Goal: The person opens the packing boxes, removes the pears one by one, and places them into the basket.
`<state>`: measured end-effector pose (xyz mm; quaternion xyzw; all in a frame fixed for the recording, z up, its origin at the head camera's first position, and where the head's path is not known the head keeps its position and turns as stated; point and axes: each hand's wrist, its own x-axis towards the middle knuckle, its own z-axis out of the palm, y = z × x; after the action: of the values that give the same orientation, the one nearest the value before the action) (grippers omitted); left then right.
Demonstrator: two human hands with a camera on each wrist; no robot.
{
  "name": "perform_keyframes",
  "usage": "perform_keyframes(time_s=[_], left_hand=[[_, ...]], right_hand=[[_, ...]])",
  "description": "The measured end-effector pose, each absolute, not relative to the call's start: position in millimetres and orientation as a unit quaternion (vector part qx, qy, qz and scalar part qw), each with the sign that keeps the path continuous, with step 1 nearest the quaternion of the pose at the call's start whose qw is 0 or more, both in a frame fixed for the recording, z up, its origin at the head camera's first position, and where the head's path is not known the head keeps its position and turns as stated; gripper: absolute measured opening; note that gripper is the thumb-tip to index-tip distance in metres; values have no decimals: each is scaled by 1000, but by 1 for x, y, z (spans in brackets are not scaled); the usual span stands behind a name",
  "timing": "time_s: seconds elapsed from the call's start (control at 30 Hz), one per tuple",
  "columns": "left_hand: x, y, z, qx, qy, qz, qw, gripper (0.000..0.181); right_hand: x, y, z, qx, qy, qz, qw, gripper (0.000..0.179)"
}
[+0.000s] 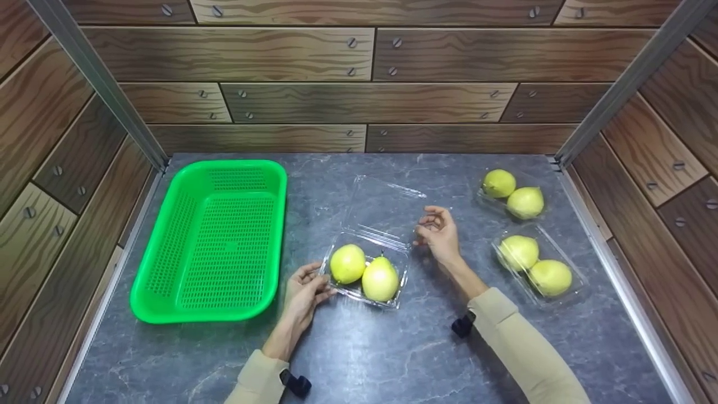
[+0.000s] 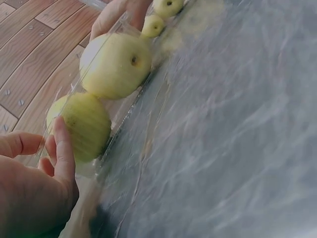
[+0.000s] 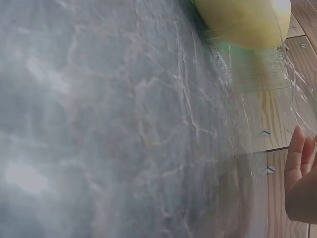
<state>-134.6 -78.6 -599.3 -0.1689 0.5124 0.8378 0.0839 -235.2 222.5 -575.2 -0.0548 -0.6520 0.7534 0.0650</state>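
A clear plastic clamshell container [image 1: 401, 300] sits at the middle of the table, its lid [image 1: 381, 205] folded open toward the back. Inside its base lie two yellow-green pears, a left pear [image 1: 347, 264] and a right pear [image 1: 380, 279]. My left hand [image 1: 303, 294] pinches the base at its left side; in the left wrist view, thumb and index finger [image 2: 63, 148] straddle the clear wall beside a pear. With bent fingers, my right hand [image 1: 440, 235] holds the lid's right edge. The right wrist view has those fingertips [image 3: 296, 144] right at the clear edge.
A green plastic basket [image 1: 275, 235] with nothing in it stands at the left. Toward the right are two more clear containers, a back one [image 1: 482, 196] and a front one [image 1: 578, 286], each holding two pears. Wood-patterned walls [image 1: 280, 53] and metal rails enclose the grey table.
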Motion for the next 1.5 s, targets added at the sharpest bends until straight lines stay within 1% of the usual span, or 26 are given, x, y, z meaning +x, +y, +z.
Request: perform_keyframes(time_s=[0.17,0.37,0.67,0.93,1.5], left_hand=[[-128,-76,-600,-168,500,846,83,42],[-124,-75,-600,-160,500,848,78,49],[-115,-69,-598,-157,503,847,67,49],[-110,-64,-598,-155,508,846,48,60],[-107,-62,-596,-167,498,850,40,59]], right_hand=[[-242,221,-575,-55,-663,745,55,53],[-249,219,-575,-59,-675,735,38,53],[-259,216,-571,-73,-683,726,-3,53],[-268,215,-573,-92,-698,709,-38,52],[-284,212,-580,-120,-677,715,-129,60]])
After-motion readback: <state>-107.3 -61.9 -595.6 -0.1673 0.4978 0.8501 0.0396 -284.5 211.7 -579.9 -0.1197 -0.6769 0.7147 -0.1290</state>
